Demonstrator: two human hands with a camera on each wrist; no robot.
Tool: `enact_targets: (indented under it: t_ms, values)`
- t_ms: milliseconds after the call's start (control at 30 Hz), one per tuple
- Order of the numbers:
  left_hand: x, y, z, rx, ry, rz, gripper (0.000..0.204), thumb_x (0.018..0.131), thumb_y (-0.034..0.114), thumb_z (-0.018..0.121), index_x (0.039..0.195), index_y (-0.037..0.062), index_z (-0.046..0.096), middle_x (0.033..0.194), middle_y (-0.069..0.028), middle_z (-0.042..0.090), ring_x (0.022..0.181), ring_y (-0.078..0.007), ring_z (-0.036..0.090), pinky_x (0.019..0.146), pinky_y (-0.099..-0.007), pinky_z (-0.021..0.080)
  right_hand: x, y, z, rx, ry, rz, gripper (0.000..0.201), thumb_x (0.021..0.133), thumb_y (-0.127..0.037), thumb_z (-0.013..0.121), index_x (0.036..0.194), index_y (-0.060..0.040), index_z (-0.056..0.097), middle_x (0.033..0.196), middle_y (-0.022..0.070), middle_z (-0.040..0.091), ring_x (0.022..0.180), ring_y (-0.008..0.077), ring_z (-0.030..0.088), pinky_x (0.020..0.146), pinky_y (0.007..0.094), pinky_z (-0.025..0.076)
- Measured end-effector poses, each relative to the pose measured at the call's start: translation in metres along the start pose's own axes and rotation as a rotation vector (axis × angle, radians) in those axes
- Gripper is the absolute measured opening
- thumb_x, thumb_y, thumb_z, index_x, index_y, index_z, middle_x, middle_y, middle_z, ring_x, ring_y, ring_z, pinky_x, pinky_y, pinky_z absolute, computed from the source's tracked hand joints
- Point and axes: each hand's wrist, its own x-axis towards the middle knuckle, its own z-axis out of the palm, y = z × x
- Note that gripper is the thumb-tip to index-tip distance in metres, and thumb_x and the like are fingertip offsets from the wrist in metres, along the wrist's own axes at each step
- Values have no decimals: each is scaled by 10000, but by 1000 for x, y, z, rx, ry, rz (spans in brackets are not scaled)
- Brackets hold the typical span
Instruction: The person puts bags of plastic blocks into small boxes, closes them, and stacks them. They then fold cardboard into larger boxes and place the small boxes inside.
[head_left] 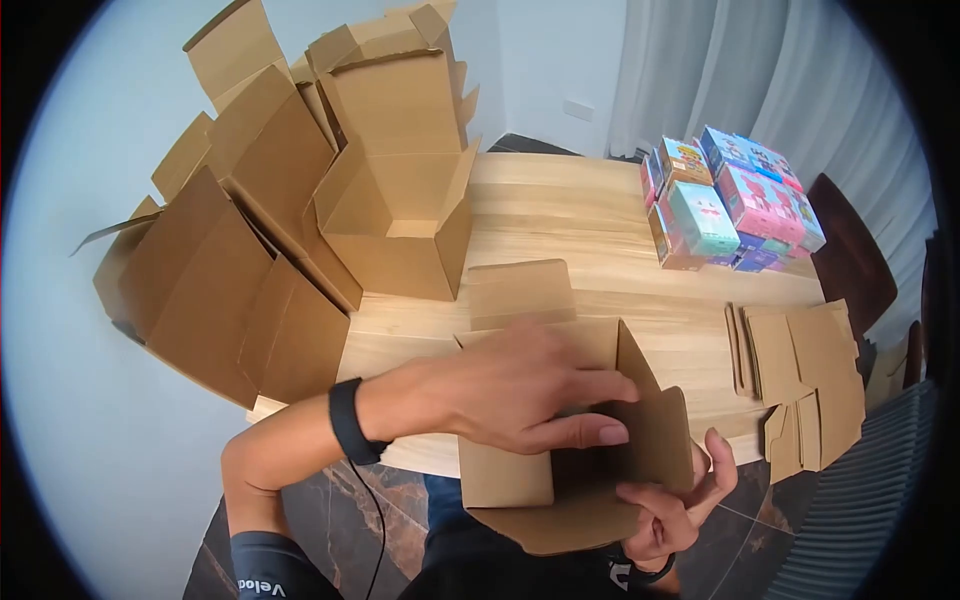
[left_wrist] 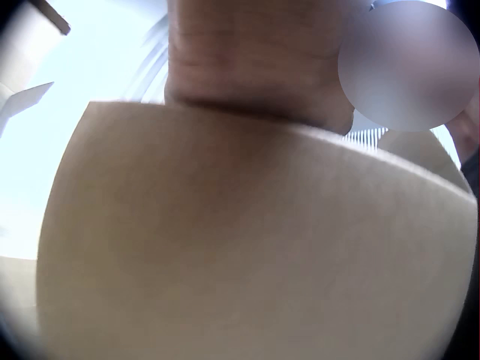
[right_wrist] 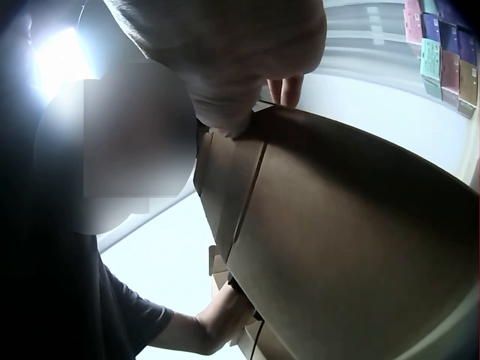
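An open cardboard box (head_left: 505, 475) stands upright at the table's near edge, its flaps spread around a dark interior. My left hand (head_left: 525, 390) reaches across its opening, thumb and forefinger extended; the other fingertips are hidden. My right hand (head_left: 675, 505) grips the box's near right corner, the thumb over the rim and the fingers outside. Cardboard (left_wrist: 247, 240) fills most of the left wrist view, below the left hand (left_wrist: 259, 60). In the right wrist view the right hand (right_wrist: 240, 60) lies against the top of the box side (right_wrist: 352, 232).
Several opened brown boxes (head_left: 400, 265) stand at the left of the table (head_left: 560, 220). Colourful small boxes (head_left: 760, 205) are stacked at the back right. Folded cardboard (head_left: 820, 370) lies on the right edge, with a dark chair (head_left: 850, 250) behind it.
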Motion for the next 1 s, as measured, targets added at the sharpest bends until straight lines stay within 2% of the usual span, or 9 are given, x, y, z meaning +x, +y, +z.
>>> enact_targets:
  t_ms: [67,133,200,267,300,433,667,767,1000]
  values:
    - [2,5,5,70,-278,-255,523,977,493,630,1268,59,654,1281,-146,645,1010,-298,675,691,-420,540,-1,2,0,-28,-21,23,277,1004,-317,649,910,-131,831,1415,204,413,1185,369,604,906,415,539]
    - [-2,5,18,315,-24,-1,597,947,577,621,1283,84,634,1238,-129,640,949,-266,670,596,-422,494,6,-1,-3,-119,-86,-9,270,1002,-251,612,907,-93,809,1329,222,508,1146,370,631,924,433,550]
    - [-4,2,14,220,213,20,611,953,611,590,1350,149,635,1353,-130,615,1098,-292,669,802,-458,543,9,-1,1,-29,-87,110,270,1005,-206,575,906,-43,766,1248,234,591,1133,399,647,940,457,555]
    - [3,-3,4,227,567,461,597,961,565,618,1445,216,593,1456,-128,572,1278,-318,607,1086,-586,415,12,5,4,18,-85,84,263,1008,-199,572,888,-32,736,1255,239,599,1123,416,658,926,475,559]
    - [3,-8,10,22,447,477,537,964,454,681,1462,273,597,1512,-96,547,1406,-316,514,1204,-679,180,13,8,5,54,-90,65,261,1012,-192,569,870,-21,706,1262,243,606,1114,433,668,912,492,564]
    - [-3,-21,21,-91,391,469,401,969,364,708,1341,217,685,1416,-55,616,1402,-317,517,1200,-672,206,16,12,8,132,-107,5,255,1016,-215,580,863,-17,628,1207,239,636,1076,447,694,889,530,566]
    - [-10,-28,30,-34,348,204,215,998,240,666,1138,83,709,1183,-69,669,1351,-303,549,1214,-626,250,18,5,25,264,68,56,287,861,6,739,1134,-54,678,1152,177,672,954,348,707,938,558,533]
    - [-12,-25,14,-317,558,5,231,1017,183,618,1195,54,690,1251,-116,651,1365,-322,527,1215,-547,297,47,-15,18,-291,-198,-121,313,765,50,692,1041,-60,787,1138,119,710,1070,327,667,914,465,519]
    - [-41,-4,9,-7,279,-321,980,794,439,848,1568,57,384,1483,-195,498,1335,-388,504,1088,-470,425,64,-7,13,-341,-476,-3,294,790,-13,596,1049,4,732,1335,177,649,1200,374,616,940,474,494]
